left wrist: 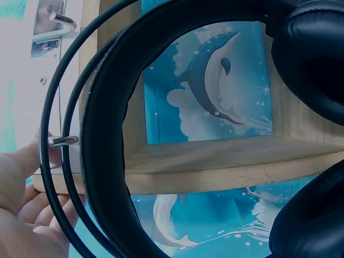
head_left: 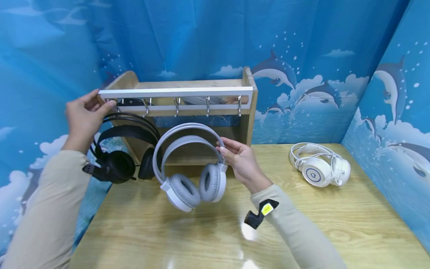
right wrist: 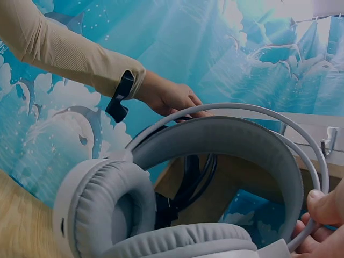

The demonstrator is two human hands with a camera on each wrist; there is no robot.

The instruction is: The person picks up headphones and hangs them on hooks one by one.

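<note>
At the left end of a wooden rack [head_left: 249,125], my left hand [head_left: 82,117] grips the board, thumb in front and fingers behind. Just beside it, black headphones [head_left: 121,166] hang by their thin outer band from the leftmost hook [left wrist: 63,141]. My right hand [head_left: 242,160] pinches grey-and-white headphones [head_left: 209,181] at the right side of the headband. They are held up in front of the rack, ear cups [right wrist: 113,209] downward, the top of their band below the hooks. In the head view they overlap the right black ear cup.
Several metal hooks [head_left: 208,106] line the rack's white front strip [head_left: 174,92]. White headphones [head_left: 315,172] with a cable wound about them lie at the right on the wooden table [head_left: 285,224]. A blue dolphin-print curtain [head_left: 208,41] stands behind the rack and along the sides.
</note>
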